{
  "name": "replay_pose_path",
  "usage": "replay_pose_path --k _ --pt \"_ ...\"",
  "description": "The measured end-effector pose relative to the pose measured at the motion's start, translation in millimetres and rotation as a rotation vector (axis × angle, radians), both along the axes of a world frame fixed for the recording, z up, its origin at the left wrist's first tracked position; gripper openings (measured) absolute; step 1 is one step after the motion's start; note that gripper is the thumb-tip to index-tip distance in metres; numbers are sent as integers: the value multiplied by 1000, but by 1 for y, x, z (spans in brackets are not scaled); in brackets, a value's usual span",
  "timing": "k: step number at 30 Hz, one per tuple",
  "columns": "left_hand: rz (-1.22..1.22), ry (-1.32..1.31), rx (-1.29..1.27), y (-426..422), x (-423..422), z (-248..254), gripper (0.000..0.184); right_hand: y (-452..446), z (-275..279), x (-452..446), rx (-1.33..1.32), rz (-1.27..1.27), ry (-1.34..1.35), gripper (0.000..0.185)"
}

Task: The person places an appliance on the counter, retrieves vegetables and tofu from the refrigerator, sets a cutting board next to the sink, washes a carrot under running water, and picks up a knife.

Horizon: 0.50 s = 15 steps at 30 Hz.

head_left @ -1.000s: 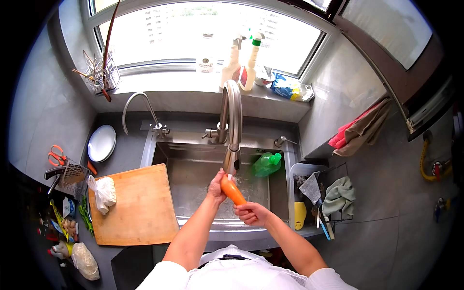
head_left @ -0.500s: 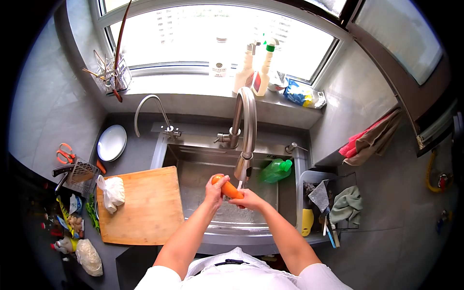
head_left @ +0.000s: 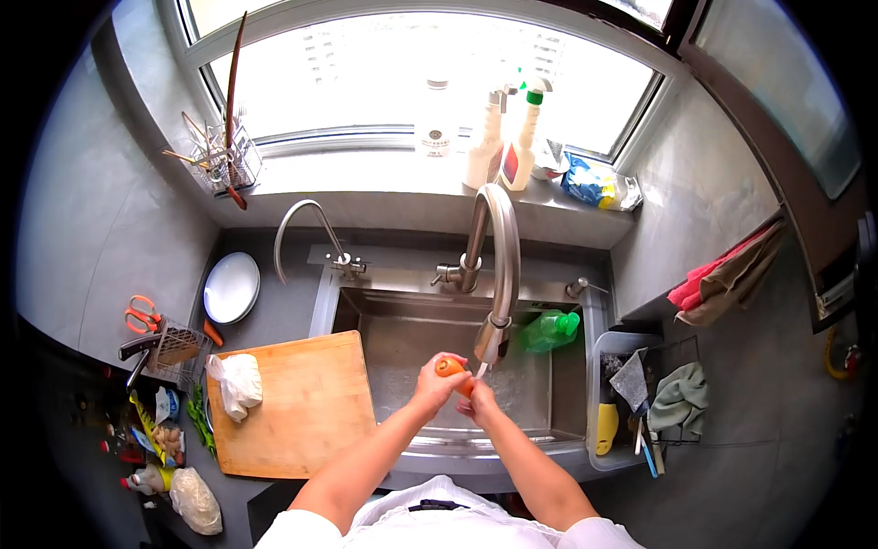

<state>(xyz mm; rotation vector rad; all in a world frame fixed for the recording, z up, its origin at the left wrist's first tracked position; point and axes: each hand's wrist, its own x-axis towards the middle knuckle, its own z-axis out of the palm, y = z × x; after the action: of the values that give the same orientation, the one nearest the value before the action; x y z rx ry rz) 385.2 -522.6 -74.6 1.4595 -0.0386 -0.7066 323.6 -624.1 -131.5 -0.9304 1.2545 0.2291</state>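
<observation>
A carrot (head_left: pixel 449 366) is held over the sink (head_left: pixel 402 339), its blunt top end turned up toward me. My left hand (head_left: pixel 433 382) is wrapped round its upper part. Lower down, my right hand (head_left: pixel 479 403) closes on the other end, which the fingers partly hide. Just above my hands hangs the spout of the metal faucet (head_left: pixel 494 337), with a thin stream of water running down beside the carrot. A green bottle (head_left: pixel 551 331) lies in the sink's right back corner.
Left of the sink, a wooden cutting board (head_left: pixel 302 412) carries a white plastic bag (head_left: pixel 240 384). A plate (head_left: pixel 231 287) lies behind it, near scissors (head_left: pixel 142 314) and a knife holder (head_left: pixel 178 350). A grey caddy (head_left: pixel 604 343) stands at right. Spray bottles (head_left: pixel 519 146) line the sill.
The carrot has turned from lying slantwise to pointing its blunt end up at me. My right hand has moved lower along it. The whole view has shifted a little.
</observation>
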Motion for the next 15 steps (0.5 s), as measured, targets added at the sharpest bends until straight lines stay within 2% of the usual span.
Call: replay_pose_path --k 2,3,7,10,11,14,15 --pt "-17 -104 53 6 17 15 30 5 -20 -9 -364 398 -151 30" --pt "16 -74 65 12 22 15 27 6 -25 -9 -550 598 -229 29" --pt "161 -93 34 43 43 12 27 10 -29 3 -539 514 -315 20" --pt "267 -24 -33 57 53 5 27 22 -15 28 -449 410 -382 21" --pt "264 -49 -39 61 54 4 28 21 -25 40 -431 446 -447 21" --pt "329 -103 -57 72 65 7 29 32 16 84 -297 380 -296 18" --pt "335 -110 -48 76 72 5 29 35 12 97 -184 243 -392 18"
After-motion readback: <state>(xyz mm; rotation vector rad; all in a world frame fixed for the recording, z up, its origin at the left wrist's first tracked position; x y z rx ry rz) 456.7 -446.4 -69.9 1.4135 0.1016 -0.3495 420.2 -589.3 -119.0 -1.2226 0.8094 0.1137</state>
